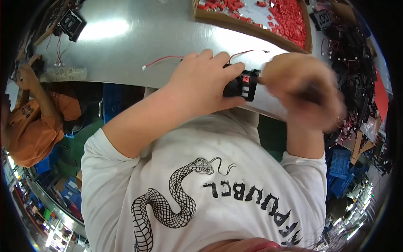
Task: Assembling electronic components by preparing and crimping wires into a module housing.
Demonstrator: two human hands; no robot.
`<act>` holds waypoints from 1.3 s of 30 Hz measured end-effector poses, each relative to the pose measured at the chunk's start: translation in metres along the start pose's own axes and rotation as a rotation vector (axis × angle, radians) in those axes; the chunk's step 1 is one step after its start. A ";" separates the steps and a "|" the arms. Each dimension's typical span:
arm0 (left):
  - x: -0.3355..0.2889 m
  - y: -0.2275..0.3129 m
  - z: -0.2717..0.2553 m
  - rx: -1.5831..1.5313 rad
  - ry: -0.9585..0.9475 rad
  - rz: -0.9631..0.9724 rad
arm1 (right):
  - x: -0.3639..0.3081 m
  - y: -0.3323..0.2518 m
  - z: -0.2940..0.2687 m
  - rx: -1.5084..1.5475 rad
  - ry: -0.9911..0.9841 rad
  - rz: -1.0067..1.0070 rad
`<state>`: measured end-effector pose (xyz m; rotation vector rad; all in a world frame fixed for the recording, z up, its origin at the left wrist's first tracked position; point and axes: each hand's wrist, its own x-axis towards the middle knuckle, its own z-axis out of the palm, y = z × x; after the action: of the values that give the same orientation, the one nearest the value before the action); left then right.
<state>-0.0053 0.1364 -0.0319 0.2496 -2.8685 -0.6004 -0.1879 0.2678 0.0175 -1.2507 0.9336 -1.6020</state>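
Note:
My left hand [205,80] is closed over a black plastic housing [248,90] near the front edge of the metal table. A red piece [246,78] sits in the housing's exposed end. Two thin wire leads come out past my fingers: a red-and-white one [161,57] to the left and a dark red one [247,51] toward the back. Just right of the housing is my right hand [304,88], smeared by motion. Its fingers look curled, with a dark patch within them; whether they hold anything I cannot make out.
Beyond my hands lies a shallow cardboard tray [252,27] with many small red plastic parts. Black parts with wires [344,80] are heaped at the right. At the far left a black part [71,25] lies on the table [138,42], near a co-worker in an orange shirt [33,126].

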 end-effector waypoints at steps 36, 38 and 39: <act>0.002 -0.019 -0.002 -0.021 0.006 -0.018 | 0.020 0.007 0.017 -0.139 -0.005 0.010; 0.003 -0.014 0.001 -0.018 0.017 -0.014 | 0.021 -0.004 0.010 -0.116 -0.052 0.061; 0.003 -0.008 -0.006 -0.020 -0.009 -0.016 | 0.018 0.003 0.009 -0.122 -0.074 0.081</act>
<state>-0.0056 0.1269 -0.0296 0.2680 -2.8697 -0.6344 -0.1806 0.2493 0.0227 -1.3297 1.0341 -1.4446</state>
